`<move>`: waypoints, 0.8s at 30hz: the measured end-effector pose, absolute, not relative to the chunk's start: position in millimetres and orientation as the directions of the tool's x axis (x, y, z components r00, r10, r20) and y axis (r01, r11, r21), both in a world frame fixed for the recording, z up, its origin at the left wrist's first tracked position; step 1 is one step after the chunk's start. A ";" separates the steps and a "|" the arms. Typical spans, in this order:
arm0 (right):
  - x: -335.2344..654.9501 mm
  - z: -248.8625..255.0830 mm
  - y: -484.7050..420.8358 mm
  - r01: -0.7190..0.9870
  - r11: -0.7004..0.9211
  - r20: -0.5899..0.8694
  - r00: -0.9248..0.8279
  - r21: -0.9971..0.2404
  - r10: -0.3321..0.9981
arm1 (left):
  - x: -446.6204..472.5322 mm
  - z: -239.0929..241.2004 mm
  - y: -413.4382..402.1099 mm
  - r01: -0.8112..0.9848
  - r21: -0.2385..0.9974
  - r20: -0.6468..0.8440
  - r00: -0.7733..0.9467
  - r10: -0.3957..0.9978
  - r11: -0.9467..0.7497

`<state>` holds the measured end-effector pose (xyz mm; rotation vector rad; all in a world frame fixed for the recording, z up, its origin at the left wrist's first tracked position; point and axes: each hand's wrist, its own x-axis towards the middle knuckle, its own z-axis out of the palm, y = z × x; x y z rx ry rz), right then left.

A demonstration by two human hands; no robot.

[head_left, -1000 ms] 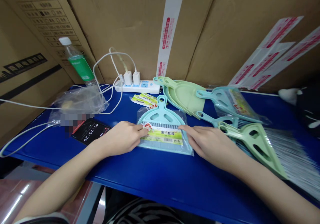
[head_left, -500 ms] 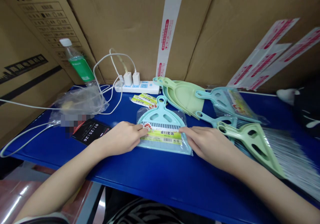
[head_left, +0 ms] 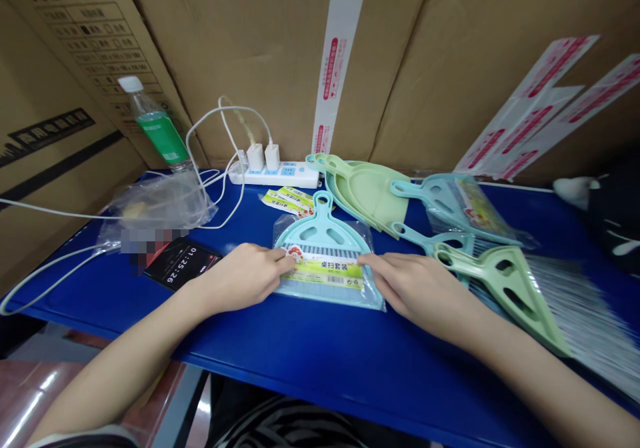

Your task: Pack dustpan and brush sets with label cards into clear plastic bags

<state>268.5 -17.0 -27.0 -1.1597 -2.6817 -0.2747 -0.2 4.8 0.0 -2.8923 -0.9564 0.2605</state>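
Note:
A light-blue dustpan-and-brush set (head_left: 323, 295) lies flat on the blue table in a clear plastic bag, its looped handle pointing away from me. Across the brush bristles runs a yellow-green paper label (head_left: 335, 267) with a red cartoon figure at one end. My left hand (head_left: 247, 276) has its fingers closed at the label's left end. At the right end, my right hand (head_left: 417, 289) pinches the bag's edge with its fingers together. Both thumbs are mostly hidden.
Green dustpans (head_left: 373, 191) lie behind the set. To the right are a bagged blue set (head_left: 447, 201), a green brush (head_left: 500, 285) and a blue brush (head_left: 435, 240). Loose labels (head_left: 287, 200), a power strip (head_left: 300, 176), cables, a phone (head_left: 183, 265) and a bottle (head_left: 163, 135) are behind and left.

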 end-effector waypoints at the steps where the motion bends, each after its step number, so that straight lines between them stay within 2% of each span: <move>1: 268.3 -27.0 -17.1 0.736 0.671 0.253 -0.668 0.087 0.700 | -0.4 -0.1 4.7 0.583 -0.132 -0.129 0.792 0.597 -0.802; 24: 267.8 -27.8 -17.0 0.738 0.667 0.240 -0.669 0.104 0.703 | -0.2 -0.6 3.4 0.587 -0.120 -0.122 0.792 0.598 -0.801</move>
